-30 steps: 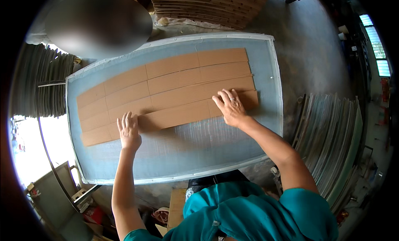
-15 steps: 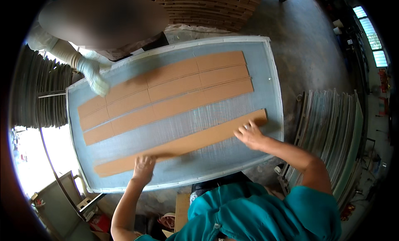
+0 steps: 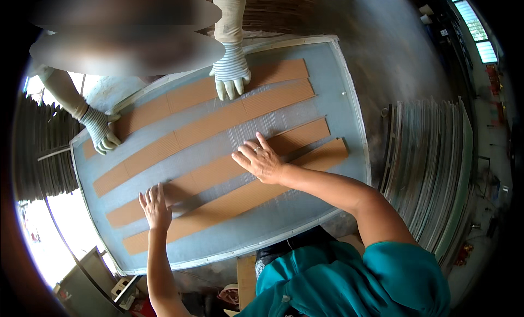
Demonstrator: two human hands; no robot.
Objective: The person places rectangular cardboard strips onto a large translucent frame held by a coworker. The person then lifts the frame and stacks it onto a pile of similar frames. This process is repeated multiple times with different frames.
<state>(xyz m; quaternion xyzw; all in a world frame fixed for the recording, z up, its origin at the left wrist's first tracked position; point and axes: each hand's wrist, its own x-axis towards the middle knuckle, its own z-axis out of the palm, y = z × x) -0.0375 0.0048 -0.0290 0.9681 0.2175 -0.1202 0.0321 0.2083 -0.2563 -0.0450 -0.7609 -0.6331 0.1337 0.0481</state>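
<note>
Long brown cardboard strips lie in slanting rows across a grey panel (image 3: pixel 98 229) with a pale raised border. My left hand (image 3: pixel 156 209) is open, its fingers stretched out at the left part of the second-nearest cardboard strip (image 3: pixel 210 173). Toward that strip's right part lies my right hand (image 3: pixel 261 161), open, thumb and fingers apart, touching the cardboard. The nearest cardboard strip (image 3: pixel 234 201) runs below both hands, untouched by the fingers. Two further strips, a middle strip (image 3: pixel 210 123) and a far strip (image 3: pixel 188 94), lie beyond.
Across the panel, a co-worker's gloved hands (image 3: pixel 230 71) rest at the far strip. Upright stacked sheets (image 3: pixel 431 164) stand at the right, and dark stacked sheets (image 3: pixel 46 142) at the left. More cardboard (image 3: pixel 273 11) is piled behind.
The far cardboard now lies as separate, spaced strips. My hands have let go of the nearest strip and moved farther, onto the second one. The co-worker's second hand has come in.
</note>
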